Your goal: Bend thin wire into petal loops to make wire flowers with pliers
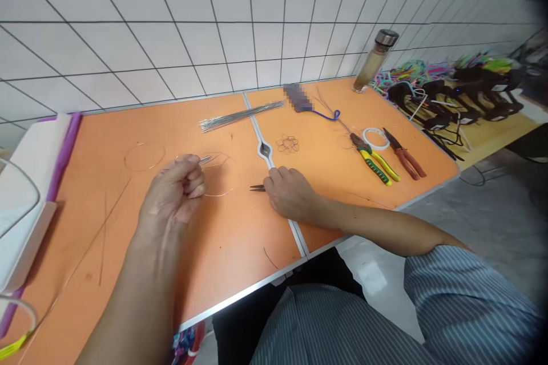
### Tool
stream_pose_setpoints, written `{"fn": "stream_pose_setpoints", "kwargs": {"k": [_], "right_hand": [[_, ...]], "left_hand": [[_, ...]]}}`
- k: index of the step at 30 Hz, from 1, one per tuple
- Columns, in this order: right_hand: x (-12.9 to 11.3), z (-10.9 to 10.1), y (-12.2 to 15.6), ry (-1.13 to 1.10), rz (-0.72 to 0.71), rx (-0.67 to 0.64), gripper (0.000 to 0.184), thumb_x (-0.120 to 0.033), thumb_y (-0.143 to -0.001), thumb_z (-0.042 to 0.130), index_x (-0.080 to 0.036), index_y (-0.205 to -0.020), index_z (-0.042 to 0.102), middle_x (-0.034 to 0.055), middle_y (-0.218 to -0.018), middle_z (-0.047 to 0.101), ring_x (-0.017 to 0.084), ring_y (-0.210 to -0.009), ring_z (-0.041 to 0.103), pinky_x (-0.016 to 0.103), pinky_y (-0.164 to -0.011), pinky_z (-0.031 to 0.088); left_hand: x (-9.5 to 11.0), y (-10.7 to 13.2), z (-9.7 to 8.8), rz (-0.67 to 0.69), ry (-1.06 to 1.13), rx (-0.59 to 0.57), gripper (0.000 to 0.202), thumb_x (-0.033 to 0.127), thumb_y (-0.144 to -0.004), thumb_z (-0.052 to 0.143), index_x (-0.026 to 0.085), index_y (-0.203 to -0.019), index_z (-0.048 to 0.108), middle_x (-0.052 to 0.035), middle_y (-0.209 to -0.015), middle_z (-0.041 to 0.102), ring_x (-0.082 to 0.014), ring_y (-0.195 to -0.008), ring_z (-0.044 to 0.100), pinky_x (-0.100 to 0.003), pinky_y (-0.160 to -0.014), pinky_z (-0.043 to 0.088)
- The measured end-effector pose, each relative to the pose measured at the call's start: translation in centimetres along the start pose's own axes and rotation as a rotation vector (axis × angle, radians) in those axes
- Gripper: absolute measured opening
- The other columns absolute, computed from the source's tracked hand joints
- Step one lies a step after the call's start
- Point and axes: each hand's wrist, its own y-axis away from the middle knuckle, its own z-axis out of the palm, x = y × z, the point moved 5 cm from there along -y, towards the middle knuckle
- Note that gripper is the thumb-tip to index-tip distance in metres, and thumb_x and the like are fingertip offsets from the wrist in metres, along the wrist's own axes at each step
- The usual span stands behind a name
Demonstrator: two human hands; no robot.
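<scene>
Clock centred on right hand (289, 189). Left hand (175, 185), 9 o'clock: grip pinched closed on thin wire loop (222, 194), which extends between the hands, presumably to keep it clear of the palm. Right grip closed over small pliers (257, 188), tips toward 9, handles hidden; probably steadied on the surface (231, 222). Wire flower (287, 144) at 12, wire bundle (240, 117) at 11. Green-and-yellow pliers (377, 163) near 3; bottle (371, 65) at 1. Obstacle: slot (265, 150) at 11, could snag loose wire.

- Looks like dark metal on the plier tips (257, 188), seven o'clock
- Shines metallic on the wire bundle (241, 116), eleven o'clock
- Looks smooth, glossy on the tabletop (240, 239)
</scene>
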Motion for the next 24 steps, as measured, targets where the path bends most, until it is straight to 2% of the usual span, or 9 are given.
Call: {"fn": "stream_pose_setpoints", "kwargs": {"k": [4,8,10,12,13,15,17,20,24], "right_hand": [[0.1,0.0,0.0,-0.119,0.043,0.002,0.022,-0.017,-0.105,0.049,-0.011,-0.113,0.068,0.0227,-0.116,0.071,0.037,-0.103,0.061,0.045,-0.076,0.033],[2.3,-1.1,0.2,-0.352,0.214,0.038,0.016,-0.018,-0.100,0.051,-0.015,-0.110,0.063,0.0220,-0.117,0.075,0.033,-0.100,0.066,0.042,-0.077,0.039],[3.7,-1.8,0.3,-0.541,0.308,0.052,0.012,-0.019,-0.102,0.047,-0.019,-0.107,0.058,0.0170,-0.108,0.077,0.028,-0.089,0.069,0.037,-0.072,0.041],[4.6,-2.3,-0.1,-0.780,0.344,0.031,0.014,-0.021,-0.104,0.039,-0.024,-0.100,0.052,0.0075,-0.089,0.077,0.021,-0.074,0.068,0.032,-0.066,0.045],[4.8,-2.5,-0.4,-0.905,0.350,0.009,0.017,-0.021,-0.105,0.033,-0.025,-0.100,0.049,0.0047,-0.086,0.077,0.018,-0.064,0.066,0.030,-0.061,0.045],[4.7,-2.5,-1.5,-1.130,0.336,-0.042,0.014,-0.028,-0.105,0.033,-0.026,-0.100,0.045,0.0033,-0.091,0.078,0.014,-0.050,0.055,0.029,-0.050,0.039],[3.9,-2.4,-2.6,-1.309,0.294,-0.122,0.016,-0.036,-0.105,0.040,-0.026,-0.097,0.048,0.0034,-0.089,0.078,0.011,-0.046,0.044,0.028,-0.046,0.032],[2.5,-2.1,-3.6,-1.462,0.258,-0.250,0.024,-0.046,-0.096,0.063,-0.024,-0.092,0.056,0.0038,-0.080,0.073,0.009,-0.046,0.038,0.027,-0.045,0.027],[1.0,-1.6,-3.8,-1.691,0.202,-0.430,0.037,-0.046,-0.084,0.084,-0.022,-0.103,0.063,0.0082,-0.100,0.081,0.006,-0.050,0.035,0.024,-0.046,0.020]], "left_hand": [[-0.3,0.1,0.4,-0.049,-0.022,-0.055,0.038,0.012,-0.074,0.089,0.020,-0.070,0.051,0.0087,-0.059,0.036,-0.0039,-0.046,0.028,-0.015,-0.034,0.025],[-0.3,0.5,0.8,-0.099,-0.040,-0.130,0.041,0.015,-0.067,0.096,0.018,-0.069,0.055,0.0088,-0.062,0.040,-0.0024,-0.046,0.030,-0.014,-0.035,0.028],[-0.4,1.0,1.3,-0.123,-0.062,-0.187,0.038,0.015,-0.064,0.099,0.015,-0.071,0.061,0.0063,-0.067,0.052,-0.0009,-0.047,0.032,-0.014,-0.036,0.030],[-0.8,1.8,2.0,-0.134,-0.093,-0.259,0.031,0.015,-0.065,0.100,0.012,-0.078,0.072,-0.0007,-0.081,0.070,0.0008,-0.048,0.033,-0.013,-0.038,0.029],[-1.1,2.2,2.5,-0.135,-0.095,-0.299,0.028,0.016,-0.066,0.099,0.012,-0.080,0.075,-0.0052,-0.091,0.077,0.0011,-0.048,0.034,-0.014,-0.038,0.028],[-1.8,2.9,3.5,-0.156,-0.092,-0.371,0.027,0.018,-0.068,0.100,0.012,-0.082,0.078,-0.0097,-0.098,0.082,-0.0003,-0.050,0.042,-0.014,-0.040,0.032],[-2.3,2.9,4.1,-0.141,-0.052,-0.399,0.030,0.020,-0.066,0.102,0.012,-0.076,0.075,-0.0135,-0.108,0.084,-0.0034,-0.054,0.055,-0.014,-0.039,0.032],[-2.7,2.4,4.2,-0.118,0.010,-0.397,0.029,0.021,-0.068,0.101,0.012,-0.076,0.075,-0.0172,-0.124,0.085,-0.0049,-0.061,0.065,-0.013,-0.040,0.035],[-2.7,1.5,3.7,-0.096,0.051,-0.414,0.027,0.024,-0.070,0.101,0.011,-0.076,0.079,-0.0149,-0.101,0.086,-0.0062,-0.061,0.067,-0.013,-0.046,0.045]]}}
